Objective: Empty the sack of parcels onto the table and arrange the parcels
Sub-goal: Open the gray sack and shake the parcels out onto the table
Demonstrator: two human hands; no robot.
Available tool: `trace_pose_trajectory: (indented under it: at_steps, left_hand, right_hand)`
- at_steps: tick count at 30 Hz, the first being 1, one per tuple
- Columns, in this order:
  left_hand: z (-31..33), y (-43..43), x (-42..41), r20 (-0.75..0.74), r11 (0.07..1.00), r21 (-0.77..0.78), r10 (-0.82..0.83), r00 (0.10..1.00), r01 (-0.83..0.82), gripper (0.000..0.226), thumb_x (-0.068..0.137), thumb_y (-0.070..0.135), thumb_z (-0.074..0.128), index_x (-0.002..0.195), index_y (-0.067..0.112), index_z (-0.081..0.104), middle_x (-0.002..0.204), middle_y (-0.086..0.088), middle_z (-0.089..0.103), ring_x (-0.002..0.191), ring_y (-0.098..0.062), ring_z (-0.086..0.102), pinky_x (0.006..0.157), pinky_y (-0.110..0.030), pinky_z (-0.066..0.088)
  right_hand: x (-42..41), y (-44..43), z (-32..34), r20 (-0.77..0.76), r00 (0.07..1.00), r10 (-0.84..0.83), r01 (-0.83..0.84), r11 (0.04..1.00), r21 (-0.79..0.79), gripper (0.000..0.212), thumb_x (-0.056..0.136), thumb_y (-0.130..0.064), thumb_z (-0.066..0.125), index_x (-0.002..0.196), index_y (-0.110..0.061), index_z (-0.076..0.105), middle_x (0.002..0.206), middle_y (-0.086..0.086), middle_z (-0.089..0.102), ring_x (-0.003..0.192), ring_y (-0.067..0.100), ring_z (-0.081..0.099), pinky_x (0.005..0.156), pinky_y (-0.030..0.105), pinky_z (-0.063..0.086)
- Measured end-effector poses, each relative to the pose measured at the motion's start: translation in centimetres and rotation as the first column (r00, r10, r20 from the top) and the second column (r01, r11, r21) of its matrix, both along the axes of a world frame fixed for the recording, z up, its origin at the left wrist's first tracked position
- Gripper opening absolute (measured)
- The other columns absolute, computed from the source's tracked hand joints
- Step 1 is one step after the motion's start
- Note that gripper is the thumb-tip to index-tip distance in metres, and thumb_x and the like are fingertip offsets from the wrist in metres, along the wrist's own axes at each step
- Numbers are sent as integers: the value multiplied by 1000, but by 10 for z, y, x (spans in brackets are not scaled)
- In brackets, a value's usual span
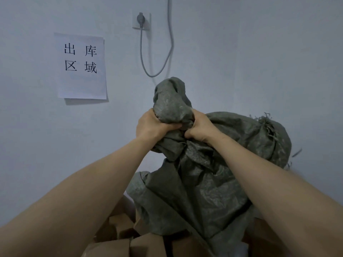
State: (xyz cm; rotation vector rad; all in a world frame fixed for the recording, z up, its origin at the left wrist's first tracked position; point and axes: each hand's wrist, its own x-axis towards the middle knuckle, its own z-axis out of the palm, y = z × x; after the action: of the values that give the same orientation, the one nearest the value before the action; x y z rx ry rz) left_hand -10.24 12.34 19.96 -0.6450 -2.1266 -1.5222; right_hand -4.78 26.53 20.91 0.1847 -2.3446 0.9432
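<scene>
A grey-green woven sack (196, 188) is held up in front of me, crumpled and hanging down. My left hand (151, 126) and my right hand (200, 127) grip a bunched fold of the sack side by side, fingers curled into the cloth. A twisted end of the sack sticks up above my hands. Several brown cardboard parcels (118, 240) lie in a heap below the sack's lower end, at the bottom of the view. The table under them is hidden.
A pale wall stands close behind the sack. A white paper sign (81, 65) with black characters is taped at the left. A wall socket (141, 20) with a grey plug and looping cable (157, 73) is above the sack.
</scene>
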Motion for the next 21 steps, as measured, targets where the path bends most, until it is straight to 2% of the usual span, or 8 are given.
trace_pose_trajectory:
  at_steps: [2,3,6,9,12,14,18,21]
  left_hand:
    - [0,-2,-2,-3,999,28,35,999,-35,54,57,46,87,98,26,57,86,11,60,85,-14,58,72,-28,46]
    - [1,-4,-6,7,997,48,55,998,-55,53,58,47,86,98,26,58,87,9,60,83,-14,57,72,-27,45]
    - [2,-15,-16,63,981,112,152,986,-158,58,59,47,85,105,20,62,94,3,64,86,-18,59,74,-29,47]
    - [3,-27,-24,145,951,239,165,976,-196,57,55,46,87,99,19,64,100,-4,69,93,-27,65,85,-38,54]
    - [7,-33,-25,270,893,419,47,962,-161,58,50,42,90,95,14,65,97,-7,69,90,-30,66,83,-43,56]
    - [10,-32,-24,341,830,545,-88,936,-120,65,48,38,92,99,7,65,98,-8,67,90,-32,66,80,-44,57]
    - [13,-26,-13,390,735,675,-286,875,-60,55,64,30,88,102,7,57,94,-6,60,89,-26,62,78,-38,53]
    - [8,-17,-7,426,724,686,-326,844,-67,72,68,37,84,122,5,50,103,-7,57,93,-25,59,83,-36,50]
  right_hand:
    - [-1,-5,0,-13,952,-307,288,878,382,83,74,-21,73,143,-16,26,125,13,53,118,32,51,107,44,34]
    - [3,-8,1,-106,873,-477,445,687,575,98,75,-42,71,149,-18,11,135,17,45,129,36,40,115,54,13]
    - [31,-12,3,-320,705,-632,580,256,773,128,60,-87,50,149,-22,-15,155,29,6,143,47,-6,99,67,-23]
    - [52,-1,-3,-281,626,-727,549,155,821,143,45,-95,49,146,-24,-23,151,32,-20,135,52,-27,91,72,-25]
    - [54,19,-16,-200,609,-767,564,242,790,145,44,-91,57,144,-28,-29,149,29,-29,134,49,-31,92,75,-20]
    - [47,36,-24,-62,660,-749,561,436,703,146,44,-88,61,142,-33,-32,150,21,-33,136,45,-32,95,77,-15]
    - [29,53,-41,327,802,-500,436,864,251,155,30,-80,72,135,-44,-37,151,5,-37,141,34,-27,110,68,-6]
    - [19,46,-50,371,913,-171,235,962,-136,162,20,-69,78,135,-48,-34,154,-4,-30,147,27,-11,118,55,11]
